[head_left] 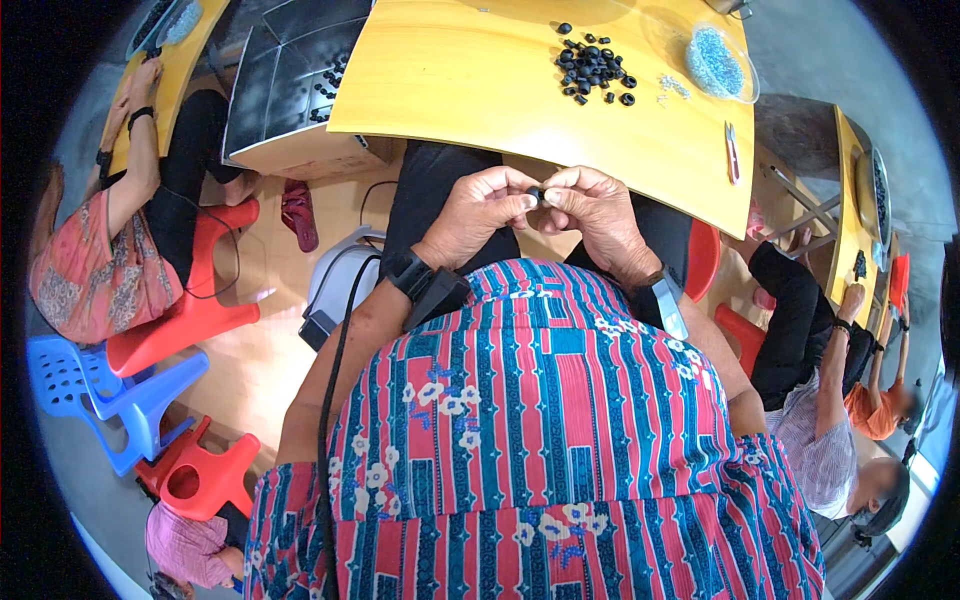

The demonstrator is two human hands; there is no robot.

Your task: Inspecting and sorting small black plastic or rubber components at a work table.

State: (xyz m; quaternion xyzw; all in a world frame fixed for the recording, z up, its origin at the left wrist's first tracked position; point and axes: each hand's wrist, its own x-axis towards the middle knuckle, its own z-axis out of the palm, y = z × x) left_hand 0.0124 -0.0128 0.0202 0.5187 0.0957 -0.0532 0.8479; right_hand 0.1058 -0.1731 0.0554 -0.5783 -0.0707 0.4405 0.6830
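My left hand (pixel 480 212) and my right hand (pixel 592 208) meet in front of my chest, just below the edge of the yellow table (pixel 470 90). Their fingertips pinch one small black ring (pixel 536 194) between them. A pile of several similar black rings (pixel 594 68) lies on the table beyond my hands. Beside it sits a clear bag of small blue-grey parts (pixel 716 62) and a few tiny silver pieces (pixel 672 88). A black band is strapped on each of my wrists.
A small red cutter (pixel 732 152) lies near the table's right edge. A box with a dark tray of black parts (pixel 290 80) stands at left. Other people sit at left and right. Red and blue plastic stools (pixel 150 380) stand on the floor at left.
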